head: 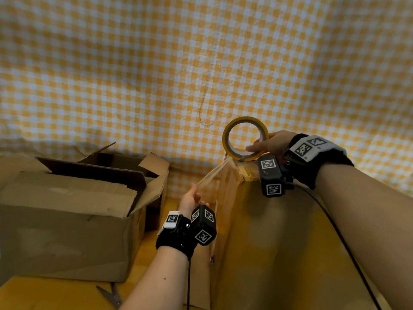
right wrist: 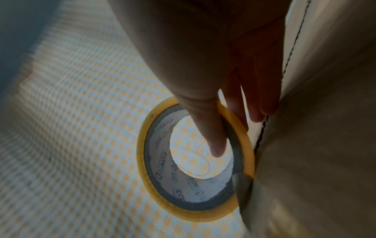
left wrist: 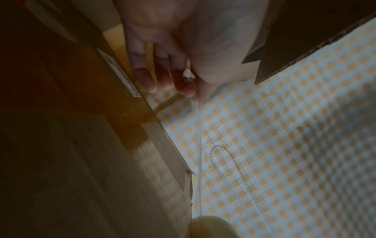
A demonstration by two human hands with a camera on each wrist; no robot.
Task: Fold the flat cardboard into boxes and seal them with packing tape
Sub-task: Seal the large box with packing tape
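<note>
Gripping the tape roll [head: 245,139] with your right hand [head: 271,143], thumb hooked through its core, you hold it at the far corner of the closed box [head: 279,231]. Your left hand [head: 191,199] pinches the free end of the tape strip [head: 213,173], stretched taut from the roll toward you. An open box [head: 73,211] sits on the checkered cloth [head: 156,63] to the left, scissors [head: 110,295] by its near edge.
</note>
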